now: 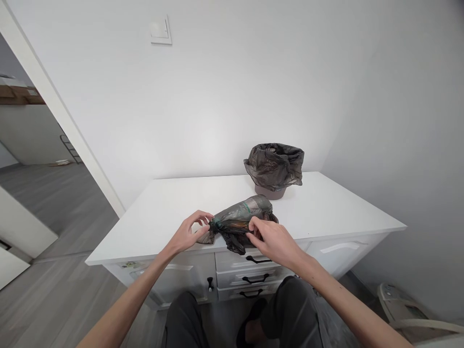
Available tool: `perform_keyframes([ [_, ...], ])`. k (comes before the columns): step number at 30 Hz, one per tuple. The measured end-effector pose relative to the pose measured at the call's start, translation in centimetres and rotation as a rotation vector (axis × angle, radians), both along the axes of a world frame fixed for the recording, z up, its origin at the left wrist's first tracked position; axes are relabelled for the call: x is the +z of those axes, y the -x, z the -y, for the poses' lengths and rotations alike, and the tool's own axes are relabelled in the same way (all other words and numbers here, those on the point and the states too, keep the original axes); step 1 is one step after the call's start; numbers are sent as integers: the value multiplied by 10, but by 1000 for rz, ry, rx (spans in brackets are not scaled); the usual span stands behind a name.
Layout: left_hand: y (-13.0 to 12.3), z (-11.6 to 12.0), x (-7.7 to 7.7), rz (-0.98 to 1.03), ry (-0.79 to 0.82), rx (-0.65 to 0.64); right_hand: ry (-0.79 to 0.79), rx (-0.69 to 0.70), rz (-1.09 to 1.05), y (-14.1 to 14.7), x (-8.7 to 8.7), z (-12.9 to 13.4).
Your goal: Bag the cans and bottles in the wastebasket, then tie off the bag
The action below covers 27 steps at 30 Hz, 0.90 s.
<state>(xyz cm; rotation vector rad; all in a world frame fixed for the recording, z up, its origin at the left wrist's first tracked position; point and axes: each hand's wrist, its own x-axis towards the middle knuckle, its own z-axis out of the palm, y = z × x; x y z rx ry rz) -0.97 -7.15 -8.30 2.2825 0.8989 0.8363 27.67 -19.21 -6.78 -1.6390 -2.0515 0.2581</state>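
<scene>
A filled, dark see-through garbage bag (241, 212) lies on its side near the front edge of the white cabinet top (174, 198). Its left end is gathered into a knot, and loose black plastic hangs over the edge. At the knot, my left hand (190, 232) pinches the bag between thumb and fingers. My right hand (270, 237) is closed on the plastic at the bag's front right side. Pale and orange-brown contents show dimly through the film. Behind it stands a small brown bin (270, 192), lined with another dark garbage bag (275, 166) folded over its rim.
Below the top are drawers with black handles (255, 279). A white wall (224, 96) with a light switch (160, 30) rises behind. To the left is a doorway; at lower right on the floor stands a pale appliance (402, 304).
</scene>
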Motion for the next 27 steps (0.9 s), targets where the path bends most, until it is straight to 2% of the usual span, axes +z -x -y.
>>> perform_keyframes([
  [5, -14, 4, 13, -53, -40, 62, -72, -19, -29, 6, -10, -8],
  [11, -16, -13, -2, -210, -104, 11, -141, 46, 32, 6, -20, -27],
  [16, -12, -16, -9, -243, -130, -20, -225, -151, 214, 18, -23, -26],
  [22, -14, -16, -12, -288, -226, -61, -65, -88, 355, 44, -6, -19],
  [27, -6, -23, -17, -267, -319, -19, -32, -144, 341, 37, 13, -10],
])
